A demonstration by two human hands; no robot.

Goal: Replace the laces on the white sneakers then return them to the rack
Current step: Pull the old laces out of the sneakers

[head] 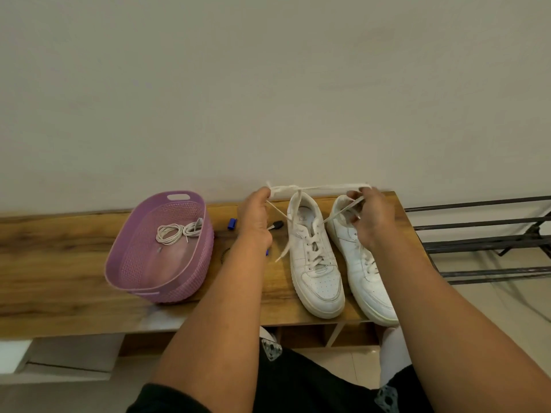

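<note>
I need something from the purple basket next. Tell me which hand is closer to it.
Left. The left hand is just right of the purple basket, pinching a lace. The right hand is farther right, beyond the left sneaker, over the right sneaker.

The two sneakers [343, 257] stand side by side, nearly touching, filling the counter's [59, 248] right end. A taut lace [322, 188] spans above their heels between both hands, barring that gap. Left of them small blue bits [231, 223] and a dark piece [277, 225] litter the strip before the purple basket [161, 248]. Bare counter lies left of the basket.
</note>
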